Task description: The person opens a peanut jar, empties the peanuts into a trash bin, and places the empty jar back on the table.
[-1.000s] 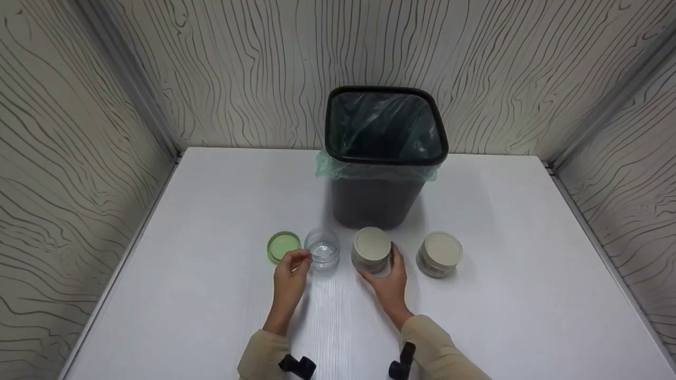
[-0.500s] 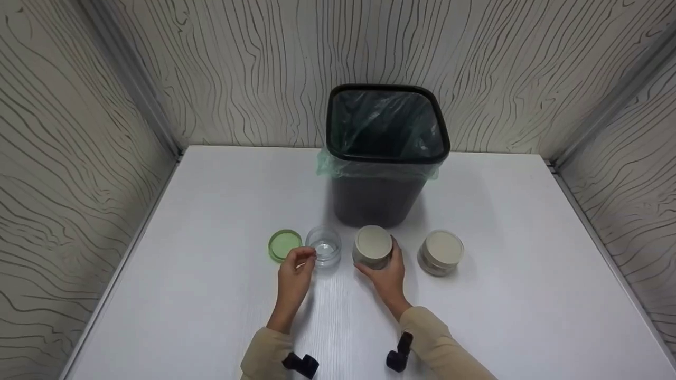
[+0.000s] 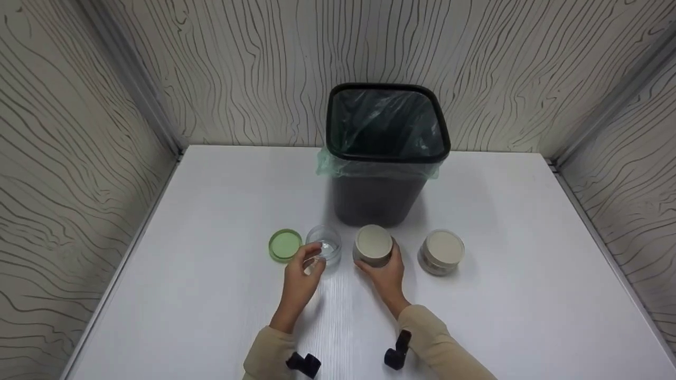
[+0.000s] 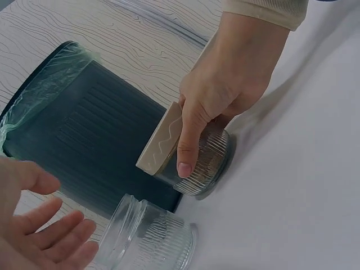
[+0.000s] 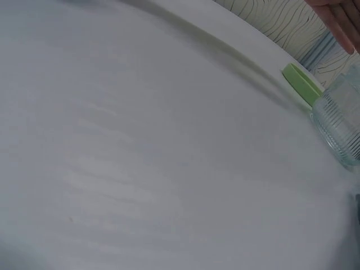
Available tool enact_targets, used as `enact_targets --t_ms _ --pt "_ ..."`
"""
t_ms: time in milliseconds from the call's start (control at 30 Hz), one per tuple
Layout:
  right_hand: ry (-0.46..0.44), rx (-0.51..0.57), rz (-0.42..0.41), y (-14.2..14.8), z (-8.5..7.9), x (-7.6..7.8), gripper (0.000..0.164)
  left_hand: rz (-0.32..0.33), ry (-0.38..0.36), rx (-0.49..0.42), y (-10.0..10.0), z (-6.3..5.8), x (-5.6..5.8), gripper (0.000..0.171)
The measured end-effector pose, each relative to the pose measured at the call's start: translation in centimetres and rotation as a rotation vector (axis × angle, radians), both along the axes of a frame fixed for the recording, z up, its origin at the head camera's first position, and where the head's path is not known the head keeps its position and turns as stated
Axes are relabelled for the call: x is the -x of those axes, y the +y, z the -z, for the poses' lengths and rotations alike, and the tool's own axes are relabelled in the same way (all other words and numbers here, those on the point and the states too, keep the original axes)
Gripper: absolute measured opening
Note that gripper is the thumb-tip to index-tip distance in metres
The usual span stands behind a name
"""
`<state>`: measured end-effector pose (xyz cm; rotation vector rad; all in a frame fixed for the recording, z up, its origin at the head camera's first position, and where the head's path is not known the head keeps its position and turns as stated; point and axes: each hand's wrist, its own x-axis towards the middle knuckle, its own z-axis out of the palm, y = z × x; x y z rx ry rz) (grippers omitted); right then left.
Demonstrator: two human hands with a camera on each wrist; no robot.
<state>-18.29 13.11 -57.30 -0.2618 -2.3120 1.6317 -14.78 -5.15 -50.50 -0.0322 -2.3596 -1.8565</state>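
Note:
My right hand (image 3: 386, 277) grips a ribbed glass jar (image 4: 208, 163) with a beige lid (image 3: 373, 241), thumb along its near side. The jar stands upright on the table. My left hand (image 3: 302, 277) holds nothing; its fingers are spread and bent beside an uncovered clear glass jar (image 3: 331, 250). In the left wrist view the left fingers (image 4: 62, 230) are near that jar's mouth. A green lid (image 3: 285, 245) lies on the table left of the clear jar. In the right wrist view the clear jar (image 5: 340, 118) and green lid (image 5: 302, 84) show at the right edge.
A second beige-lidded jar (image 3: 441, 253) stands to the right of my right hand. Behind the jars is a dark bin (image 3: 377, 198) lined with a thin green bag (image 3: 330, 164). Patterned walls (image 3: 253, 74) enclose the white table (image 3: 222, 211) at the back and sides.
My left hand has shifted right and its thumb and fingers have parted, now overlapping the clear jar in the head view. My right hand stays on the beige-lidded jar.

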Motion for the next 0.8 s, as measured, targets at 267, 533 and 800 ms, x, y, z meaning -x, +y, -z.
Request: enact_targets --t_ms 267,533,800 --pt "0.005 -0.007 0.017 0.02 0.10 0.09 0.093 0.027 0.094 0.134 0.13 0.17 -0.10 0.036" --pt "0.007 -0.011 0.018 0.05 -0.05 0.02 0.093 0.037 0.131 0.185 0.22 0.27 -0.17 0.038" --pt "0.019 0.044 -0.017 0.40 -0.59 -0.04 0.089 0.050 0.176 0.235 0.22 0.36 -0.21 0.038"
